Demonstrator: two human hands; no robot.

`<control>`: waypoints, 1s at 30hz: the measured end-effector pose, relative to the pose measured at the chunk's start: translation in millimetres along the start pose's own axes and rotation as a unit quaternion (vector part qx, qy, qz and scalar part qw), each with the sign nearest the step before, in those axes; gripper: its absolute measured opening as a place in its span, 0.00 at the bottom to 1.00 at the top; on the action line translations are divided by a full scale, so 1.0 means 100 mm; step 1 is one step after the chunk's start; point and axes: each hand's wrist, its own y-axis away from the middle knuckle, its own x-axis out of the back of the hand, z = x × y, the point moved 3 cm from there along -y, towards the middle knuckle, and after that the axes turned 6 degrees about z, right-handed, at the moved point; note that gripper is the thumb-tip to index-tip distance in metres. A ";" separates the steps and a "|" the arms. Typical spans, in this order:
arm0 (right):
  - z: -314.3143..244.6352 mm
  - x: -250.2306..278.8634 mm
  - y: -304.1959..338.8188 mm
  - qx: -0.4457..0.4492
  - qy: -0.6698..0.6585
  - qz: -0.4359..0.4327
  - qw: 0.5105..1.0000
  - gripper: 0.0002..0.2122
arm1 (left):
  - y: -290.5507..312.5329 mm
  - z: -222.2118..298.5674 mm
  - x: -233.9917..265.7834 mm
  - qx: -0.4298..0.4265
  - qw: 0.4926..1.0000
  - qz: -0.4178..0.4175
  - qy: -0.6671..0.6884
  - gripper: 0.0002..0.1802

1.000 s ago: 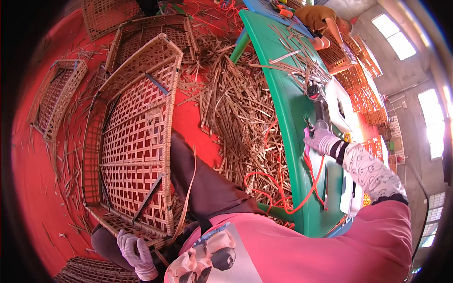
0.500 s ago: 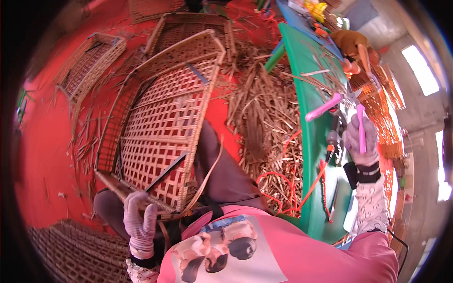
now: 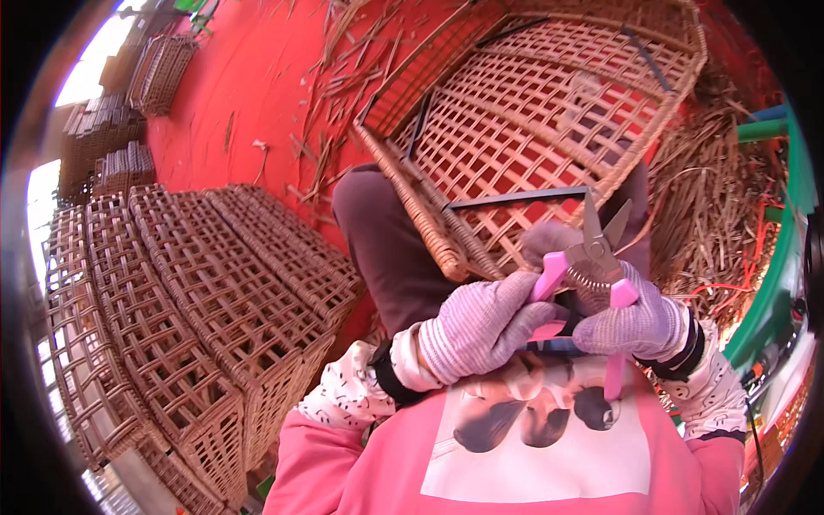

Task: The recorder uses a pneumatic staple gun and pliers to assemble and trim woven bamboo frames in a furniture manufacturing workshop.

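Observation:
Pink-handled pruning shears [image 3: 594, 257] are held in front of my chest, their blades apart and pointing away from me. My left hand [image 3: 485, 326], in a striped knit glove, is closed around the left handle. On the right handle, my gloved right hand [image 3: 635, 322] is closed too, with the handle's end sticking out below. A large woven cane basket [image 3: 422, 215] leans across my legs just beyond the hands, its lattice facing me. A dark flat strip [image 3: 524, 198] crosses its near corner, behind the blade tips.
Several woven baskets [image 3: 232, 318] stand packed together at the left, with more stacks [image 3: 103, 142] farther back. Loose cane scraps [image 3: 330, 154] lie on the red floor [image 3: 227, 86]. A heap of strips [image 3: 717, 197] sits beside the green table [image 3: 798, 172] at right.
My right hand has brought the shears from over the green table to my chest. My left hand has left the basket's edge and taken a handle. The view has swung left.

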 end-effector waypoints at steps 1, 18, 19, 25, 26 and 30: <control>0.00 0.01 -0.06 -0.007 -0.016 -0.008 1.000 0.31 | -0.03 -0.02 0.02 -0.019 1.000 -0.003 -0.025 0.11; 0.17 0.47 -1.39 0.171 0.795 -0.122 0.569 0.19 | 0.32 -0.70 0.27 0.295 0.900 0.271 0.174 0.48; 0.20 0.45 -1.39 0.187 0.776 -0.129 0.588 0.18 | 0.30 -0.67 0.29 0.292 0.911 0.258 0.134 0.46; 0.30 0.41 -1.39 0.275 0.728 -0.054 0.626 0.11 | 0.25 -0.66 0.29 0.271 0.925 0.254 0.087 0.47; 0.31 0.40 -1.39 0.276 0.724 -0.054 0.630 0.11 | 0.26 -0.66 0.28 0.265 0.921 0.263 0.110 0.48; 0.32 0.39 -1.41 0.249 0.728 -0.044 0.637 0.15 | 0.25 -0.67 0.26 0.261 0.920 0.265 0.122 0.49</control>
